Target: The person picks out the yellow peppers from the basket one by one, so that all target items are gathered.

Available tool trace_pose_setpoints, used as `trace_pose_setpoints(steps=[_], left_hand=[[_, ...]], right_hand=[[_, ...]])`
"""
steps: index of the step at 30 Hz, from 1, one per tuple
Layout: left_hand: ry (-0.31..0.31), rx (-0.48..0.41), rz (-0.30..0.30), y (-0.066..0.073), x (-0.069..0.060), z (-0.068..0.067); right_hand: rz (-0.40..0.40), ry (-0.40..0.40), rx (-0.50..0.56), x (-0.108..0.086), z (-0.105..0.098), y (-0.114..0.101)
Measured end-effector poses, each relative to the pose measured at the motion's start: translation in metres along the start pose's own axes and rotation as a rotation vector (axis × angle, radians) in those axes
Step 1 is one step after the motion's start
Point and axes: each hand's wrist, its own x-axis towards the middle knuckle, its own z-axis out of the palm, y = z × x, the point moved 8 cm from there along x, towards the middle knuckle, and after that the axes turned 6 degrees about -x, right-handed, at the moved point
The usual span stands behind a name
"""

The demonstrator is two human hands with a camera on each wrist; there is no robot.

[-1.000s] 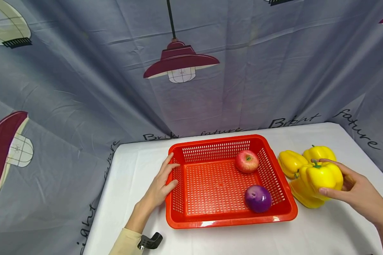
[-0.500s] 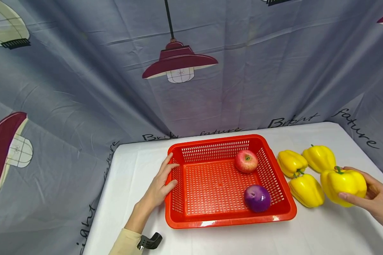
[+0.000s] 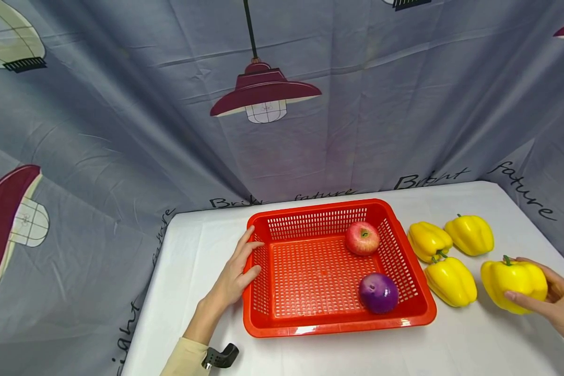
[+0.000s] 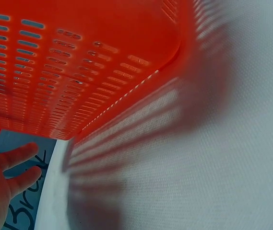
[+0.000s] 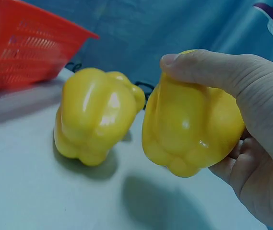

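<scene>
My right hand (image 3: 558, 303) holds a yellow bell pepper (image 3: 512, 284) between thumb and fingers. In the right wrist view this bell pepper (image 5: 189, 124) hangs above the white table, its shadow apart below it. To its left on the table lie three more yellow bell peppers: one in front (image 3: 451, 282), one behind it (image 3: 429, 241), and one at the back right (image 3: 470, 235). At the left rim of a red plastic basket (image 3: 329, 330), my left hand (image 3: 235, 274) rests with fingers spread and loosely extended. Inside the basket's right half sit a red apple (image 3: 362, 238) and a round purple vegetable (image 3: 378, 293).
The basket stands on a white-covered table (image 3: 348, 357), left of the peppers. A grey-blue curtain (image 3: 357, 130) with printed lamps and lettering hangs behind and beside the table. A black band (image 3: 221, 356) shows at the left wrist.
My right hand has carried its bell pepper rightward, away from the other peppers and slightly toward the front, uncovering the ones behind it. The left hand and basket have stayed put.
</scene>
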Motion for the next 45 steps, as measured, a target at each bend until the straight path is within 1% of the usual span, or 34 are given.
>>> trace_pose_setpoints(steps=[4,7,10,14,16,19,25,28,35,41,45], left_hand=[[0.003,-0.003,0.011,0.001,-0.001,0.000],[0.006,-0.008,0.015,0.001,-0.001,0.000],[0.006,-0.003,0.020,0.001,0.000,0.000],[0.007,0.006,0.026,0.001,0.000,0.000],[0.004,0.005,0.024,0.001,0.001,0.000],[0.001,0.004,0.017,0.000,0.001,0.000],[-0.002,-0.003,-0.005,-0.002,0.001,0.000],[-0.001,-0.006,-0.010,-0.003,0.001,0.000],[-0.005,-0.008,-0.018,-0.002,0.000,0.001],[-0.006,-0.004,-0.004,-0.001,0.001,0.001],[-0.002,-0.001,-0.001,0.000,0.001,0.000]], right_hand=[[0.035,-0.035,-0.038,0.002,0.006,0.006],[0.052,-0.048,-0.038,0.007,0.011,0.015],[0.062,-0.048,-0.036,0.015,0.017,0.033],[0.051,-0.064,-0.031,0.028,0.026,0.057],[0.043,-0.075,-0.036,0.032,0.030,0.063],[0.030,-0.096,-0.031,0.033,0.032,0.061],[0.017,-0.148,-0.038,0.030,0.027,0.034],[0.026,-0.159,-0.058,0.030,0.025,0.028],[0.033,-0.175,-0.080,0.038,0.026,0.037],[0.062,-0.247,-0.116,0.043,0.027,0.038],[0.087,-0.256,-0.132,0.045,0.028,0.036]])
